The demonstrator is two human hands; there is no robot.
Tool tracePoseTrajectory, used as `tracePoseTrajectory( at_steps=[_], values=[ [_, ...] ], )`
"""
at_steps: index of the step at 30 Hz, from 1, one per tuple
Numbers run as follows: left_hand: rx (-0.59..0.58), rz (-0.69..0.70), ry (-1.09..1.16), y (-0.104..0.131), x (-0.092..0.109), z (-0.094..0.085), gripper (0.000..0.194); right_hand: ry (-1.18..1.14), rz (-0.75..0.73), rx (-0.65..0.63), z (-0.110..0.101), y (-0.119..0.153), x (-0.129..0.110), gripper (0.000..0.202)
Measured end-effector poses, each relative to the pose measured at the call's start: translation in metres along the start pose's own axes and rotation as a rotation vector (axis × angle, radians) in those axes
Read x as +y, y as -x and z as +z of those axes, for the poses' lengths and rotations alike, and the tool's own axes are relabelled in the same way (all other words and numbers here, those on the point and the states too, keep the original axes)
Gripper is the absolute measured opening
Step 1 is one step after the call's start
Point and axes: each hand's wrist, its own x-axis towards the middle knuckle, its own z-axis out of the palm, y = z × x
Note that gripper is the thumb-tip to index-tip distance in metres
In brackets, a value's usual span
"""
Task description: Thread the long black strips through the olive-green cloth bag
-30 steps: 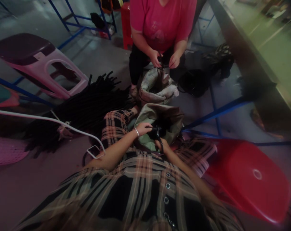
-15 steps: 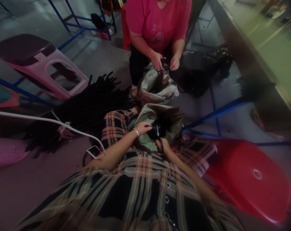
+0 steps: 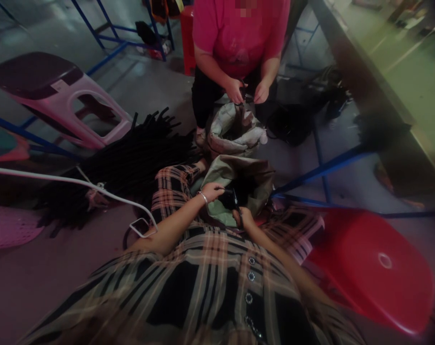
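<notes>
My right hand [image 3: 243,218] is closed round the dark handles of a pair of scissors [image 3: 235,200], whose blades point up and away from me. My left hand [image 3: 213,191], with a bracelet at the wrist, pinches a short black strip [image 3: 228,191]. The strip's free end meets the scissor blades. Both hands are over the mouth of a greenish sack [image 3: 217,213] between my knees. Dark contents [image 3: 244,187] lie inside it, too dim to make out.
A co-worker [image 3: 239,43] in a pink shirt sits opposite, both hands over a pale sack [image 3: 235,143]. A bundle of long black strips [image 3: 142,153] lies at left. Nearby are a pink stool [image 3: 102,110], a red stool [image 3: 379,268], a white cable [image 3: 77,181] and blue table legs [image 3: 321,170].
The scissor blades, apart half a second ago, now look closer together at the black strip. My left hand has shifted slightly left. The co-worker has leaned slightly right.
</notes>
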Motion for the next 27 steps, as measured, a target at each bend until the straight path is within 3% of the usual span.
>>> tracePoseTrajectory(
  at_steps=[4, 12, 20, 27],
  values=[
    [-0.002, -0.046, 0.16, -0.002, 0.0, 0.002, 0.027, -0.066, 0.033, -0.034, -0.002, 0.007, -0.012, 0.011],
    [-0.017, -0.107, 0.364, -0.001, 0.003, 0.011, 0.028, 0.005, -0.135, -0.148, -0.001, 0.006, -0.007, 0.018],
    [-0.05, -0.07, 0.341, 0.005, 0.006, 0.026, 0.022, 0.022, -0.14, -0.173, 0.0, 0.003, -0.003, 0.021],
    [-0.038, -0.01, 0.23, 0.007, 0.003, 0.026, 0.023, 0.027, -0.196, -0.167, 0.0, 0.002, -0.001, 0.021]
  ],
)
